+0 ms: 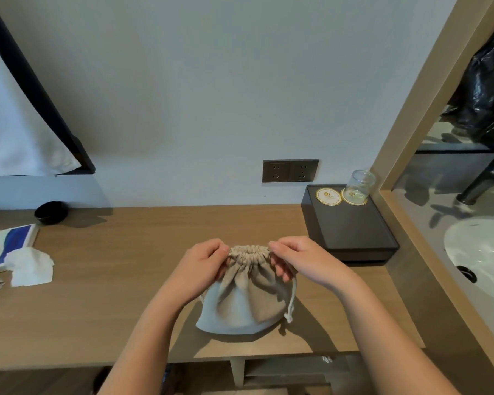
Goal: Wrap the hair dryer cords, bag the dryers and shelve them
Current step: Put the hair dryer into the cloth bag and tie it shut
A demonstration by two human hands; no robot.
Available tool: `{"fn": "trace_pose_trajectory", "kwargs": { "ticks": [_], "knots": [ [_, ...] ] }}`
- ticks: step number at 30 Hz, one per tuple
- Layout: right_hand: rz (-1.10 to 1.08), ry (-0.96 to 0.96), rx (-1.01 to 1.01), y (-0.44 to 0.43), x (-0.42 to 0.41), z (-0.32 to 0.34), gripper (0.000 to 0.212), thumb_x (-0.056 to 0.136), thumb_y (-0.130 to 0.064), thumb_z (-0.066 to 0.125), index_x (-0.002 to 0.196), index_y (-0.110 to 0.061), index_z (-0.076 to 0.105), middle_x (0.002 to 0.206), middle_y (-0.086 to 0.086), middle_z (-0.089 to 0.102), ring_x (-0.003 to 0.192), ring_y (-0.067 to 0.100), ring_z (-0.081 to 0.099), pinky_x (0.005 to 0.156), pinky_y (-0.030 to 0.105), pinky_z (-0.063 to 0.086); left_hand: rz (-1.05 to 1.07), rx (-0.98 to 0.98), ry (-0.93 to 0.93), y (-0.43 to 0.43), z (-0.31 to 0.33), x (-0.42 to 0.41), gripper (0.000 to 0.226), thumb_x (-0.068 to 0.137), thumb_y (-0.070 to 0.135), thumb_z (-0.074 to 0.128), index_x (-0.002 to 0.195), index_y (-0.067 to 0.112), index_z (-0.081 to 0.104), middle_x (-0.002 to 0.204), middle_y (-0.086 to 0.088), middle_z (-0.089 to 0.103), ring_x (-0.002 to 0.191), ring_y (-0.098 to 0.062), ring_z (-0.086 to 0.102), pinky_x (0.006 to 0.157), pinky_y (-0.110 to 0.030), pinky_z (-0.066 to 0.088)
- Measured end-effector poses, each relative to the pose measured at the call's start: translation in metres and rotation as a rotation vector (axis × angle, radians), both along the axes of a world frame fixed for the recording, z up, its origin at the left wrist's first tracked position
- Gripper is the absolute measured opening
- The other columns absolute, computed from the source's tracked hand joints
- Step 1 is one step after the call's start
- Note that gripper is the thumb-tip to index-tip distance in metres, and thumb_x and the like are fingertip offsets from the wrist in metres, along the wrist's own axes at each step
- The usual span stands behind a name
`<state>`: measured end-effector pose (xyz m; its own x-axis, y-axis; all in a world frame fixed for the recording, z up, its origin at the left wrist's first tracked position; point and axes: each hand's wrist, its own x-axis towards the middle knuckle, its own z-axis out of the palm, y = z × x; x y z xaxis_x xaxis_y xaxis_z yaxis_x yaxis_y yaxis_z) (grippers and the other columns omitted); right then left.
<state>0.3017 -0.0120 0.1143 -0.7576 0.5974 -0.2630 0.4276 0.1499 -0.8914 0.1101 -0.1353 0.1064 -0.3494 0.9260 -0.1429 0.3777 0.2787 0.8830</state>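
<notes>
A beige cloth drawstring bag [244,303] stands on the wooden counter [111,295], bulging, its mouth gathered tight at the top. My left hand [203,266] pinches the left side of the gathered mouth. My right hand [294,259] pinches the right side. A white knotted drawstring [291,303] hangs down the bag's right side. No hair dryer or cord shows; whatever fills the bag is hidden.
A black tray [351,226] with a glass [360,185] and coasters sits at the right. Twin wall sockets [290,170] are behind. A tissue box [9,246], loose tissue and a dark bowl [51,212] lie left. Sink [479,252] far right; shelf openings [285,372] below the counter.
</notes>
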Motion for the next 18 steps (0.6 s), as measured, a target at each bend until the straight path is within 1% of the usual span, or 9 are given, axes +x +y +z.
{"fn": "trace_pose_trajectory", "kwargs": {
  "ticks": [2, 4, 6, 8, 10, 11, 13, 16, 18],
  "knots": [
    [-0.021, -0.021, 0.014, 0.000, -0.004, 0.000, 0.039, 0.102, -0.034, 0.047, 0.072, -0.013, 0.059, 0.059, -0.002, 0.053, 0.056, 0.011, 0.048, 0.062, 0.026, 0.040, 0.016, 0.005, -0.007, 0.001, 0.001, 0.002, 0.034, 0.096, 0.023, 0.049, 0.063, 0.015, 0.049, 0.049, 0.010, 0.046, 0.048, -0.007, 0.037, 0.056, -0.029, 0.031],
    [-0.067, -0.041, 0.026, -0.003, -0.007, -0.002, 0.040, 0.099, -0.037, 0.051, 0.065, -0.017, 0.050, 0.058, -0.003, 0.040, 0.050, 0.005, 0.037, 0.058, 0.023, 0.030, 0.053, 0.006, -0.046, 0.003, 0.001, 0.006, 0.035, 0.095, 0.022, 0.052, 0.061, 0.016, 0.045, 0.050, 0.011, 0.039, 0.048, -0.007, 0.032, 0.054, -0.029, 0.027],
    [-0.127, -0.016, 0.002, -0.008, -0.011, -0.006, 0.044, 0.096, -0.040, 0.055, 0.061, -0.019, 0.039, 0.060, -0.002, 0.031, 0.049, 0.006, 0.031, 0.056, 0.024, 0.023, 0.123, 0.006, -0.114, 0.006, 0.000, 0.011, 0.038, 0.093, 0.022, 0.055, 0.058, 0.017, 0.042, 0.049, 0.008, 0.035, 0.047, -0.008, 0.029, 0.052, -0.028, 0.023],
    [-0.217, 0.037, -0.078, -0.015, -0.015, -0.011, 0.047, 0.094, -0.042, 0.059, 0.059, -0.020, 0.036, 0.057, -0.002, 0.031, 0.049, 0.008, 0.030, 0.052, 0.024, 0.022, 0.206, 0.025, -0.191, 0.007, -0.002, 0.019, 0.045, 0.092, 0.027, 0.058, 0.053, 0.020, 0.037, 0.049, 0.006, 0.033, 0.047, -0.010, 0.028, 0.050, -0.029, 0.021],
    [-0.303, 0.095, -0.178, -0.020, -0.017, -0.015, 0.047, 0.092, -0.043, 0.062, 0.060, -0.019, 0.039, 0.055, 0.000, 0.032, 0.048, 0.011, 0.029, 0.048, 0.024, 0.022, 0.273, 0.051, -0.306, 0.007, -0.003, 0.027, 0.048, 0.092, 0.033, 0.060, 0.052, 0.021, 0.035, 0.049, 0.003, 0.032, 0.046, -0.012, 0.027, 0.047, -0.028, 0.020],
    [-0.342, 0.124, -0.243, -0.022, -0.018, -0.017, 0.045, 0.090, -0.045, 0.064, 0.062, -0.016, 0.043, 0.056, 0.002, 0.033, 0.049, 0.012, 0.029, 0.048, 0.026, 0.021, 0.297, 0.060, -0.377, 0.007, -0.003, 0.031, 0.049, 0.091, 0.036, 0.060, 0.052, 0.022, 0.035, 0.048, 0.002, 0.031, 0.045, -0.013, 0.027, 0.046, -0.027, 0.020],
    [-0.428, 0.217, -0.386, -0.026, -0.021, -0.021, 0.042, 0.087, -0.046, 0.067, 0.067, -0.014, 0.048, 0.055, 0.005, 0.034, 0.048, 0.014, 0.028, 0.047, 0.026, 0.020, 0.343, 0.081, -0.551, 0.006, -0.005, 0.037, 0.049, 0.090, 0.041, 0.060, 0.050, 0.025, 0.037, 0.046, 0.003, 0.030, 0.041, -0.013, 0.023, 0.043, -0.026, 0.018],
    [-0.588, 0.420, -0.588, -0.030, -0.025, -0.023, 0.045, 0.091, -0.032, 0.065, 0.060, -0.021, 0.035, 0.044, -0.005, 0.022, 0.036, 0.010, 0.019, 0.038, 0.022, 0.013, 0.386, 0.165, -0.795, 0.008, -0.009, 0.045, 0.045, 0.084, 0.046, 0.060, 0.053, 0.022, 0.037, 0.042, 0.005, 0.027, 0.037, -0.012, 0.019, 0.039, -0.024, 0.015],
    [-0.651, 0.547, -0.686, -0.034, -0.027, -0.019, 0.043, 0.093, -0.024, 0.062, 0.061, -0.021, 0.033, 0.041, -0.006, 0.019, 0.032, 0.008, 0.016, 0.038, 0.022, 0.008, 0.416, 0.235, -0.919, 0.009, -0.010, 0.050, 0.045, 0.085, 0.043, 0.059, 0.055, 0.021, 0.035, 0.040, 0.007, 0.024, 0.034, -0.009, 0.019, 0.036, -0.023, 0.014]
  ]
}}
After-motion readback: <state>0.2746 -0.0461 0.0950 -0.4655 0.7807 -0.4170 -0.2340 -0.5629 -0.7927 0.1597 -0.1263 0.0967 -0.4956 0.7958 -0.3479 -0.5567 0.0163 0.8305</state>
